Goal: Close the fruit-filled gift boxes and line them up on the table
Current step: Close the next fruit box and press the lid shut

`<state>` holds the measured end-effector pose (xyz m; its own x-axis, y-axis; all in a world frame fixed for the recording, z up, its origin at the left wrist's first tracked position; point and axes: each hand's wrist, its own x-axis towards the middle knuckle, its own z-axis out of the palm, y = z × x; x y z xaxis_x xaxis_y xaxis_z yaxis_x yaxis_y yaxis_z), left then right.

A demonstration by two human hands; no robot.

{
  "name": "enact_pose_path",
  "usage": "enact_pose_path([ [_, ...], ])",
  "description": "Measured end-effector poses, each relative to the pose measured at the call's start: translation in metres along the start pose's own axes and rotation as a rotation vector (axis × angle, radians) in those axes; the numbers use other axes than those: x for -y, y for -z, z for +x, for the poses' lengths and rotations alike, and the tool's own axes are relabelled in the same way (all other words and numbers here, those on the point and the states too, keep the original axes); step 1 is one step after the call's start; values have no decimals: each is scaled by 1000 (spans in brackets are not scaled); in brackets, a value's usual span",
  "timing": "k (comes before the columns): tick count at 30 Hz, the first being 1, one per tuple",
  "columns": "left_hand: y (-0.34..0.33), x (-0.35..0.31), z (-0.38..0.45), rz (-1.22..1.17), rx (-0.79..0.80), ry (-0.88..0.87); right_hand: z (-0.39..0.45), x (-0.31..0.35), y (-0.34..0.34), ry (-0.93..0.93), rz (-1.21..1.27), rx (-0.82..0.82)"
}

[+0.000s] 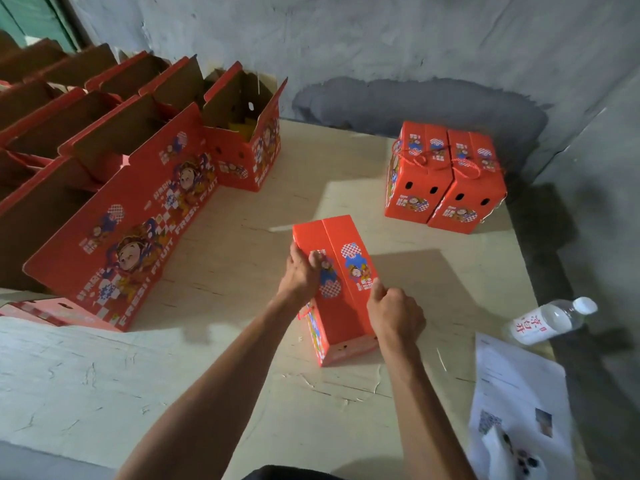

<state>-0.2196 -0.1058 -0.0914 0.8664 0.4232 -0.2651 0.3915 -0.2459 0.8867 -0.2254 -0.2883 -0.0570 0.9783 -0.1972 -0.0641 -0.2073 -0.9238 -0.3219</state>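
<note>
A red gift box stands in the middle of the pale table with its two top flaps folded down and meeting along a centre seam. My left hand grips the left top edge, thumb on the lid. My right hand holds the right top edge near the front corner. A red cord hangs at the box's left side. Two closed red boxes, cords looped on top, stand side by side at the far right. Several open red boxes crowd the left; one shows yellow inside.
A plastic water bottle lies on its side at the table's right edge. Printed paper sheets lie at the near right corner. A flattened red carton lies at the left. A grey wall runs behind the table.
</note>
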Motion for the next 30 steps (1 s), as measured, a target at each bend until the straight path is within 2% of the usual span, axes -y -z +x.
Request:
enact_pose_path([
  [2,-1,-7,-5,-124,8,-30,3,-1,0,-11,-14,33],
  [4,-2,-5,-11,-333,39,-6,10,-3,0,-49,19,132],
  [6,-4,7,-20,-393,70,96,21,-6,-1,-103,266,293],
  [8,-2,19,-30,-315,110,232,29,-10,-2,-176,676,440],
  [10,9,24,-31,-266,80,287,39,-13,-2,-218,896,513],
  [12,23,14,-26,-225,84,242,45,-11,1,-221,968,565],
  [14,32,-9,-19,-185,57,150,52,0,7,-184,1003,490],
  [17,41,-53,-14,-99,-45,-63,50,33,27,40,1007,392],
  [20,44,-104,-15,-104,-36,-222,37,76,43,277,884,418],
  [22,46,-124,-17,34,-38,-292,30,94,49,381,786,454],
  [26,50,-127,-25,247,-115,-581,30,98,49,343,919,556],
  [28,54,-122,-27,194,-121,-555,29,99,49,337,982,566],
  [30,55,-114,-29,141,-143,-476,30,101,48,331,1004,505],
])
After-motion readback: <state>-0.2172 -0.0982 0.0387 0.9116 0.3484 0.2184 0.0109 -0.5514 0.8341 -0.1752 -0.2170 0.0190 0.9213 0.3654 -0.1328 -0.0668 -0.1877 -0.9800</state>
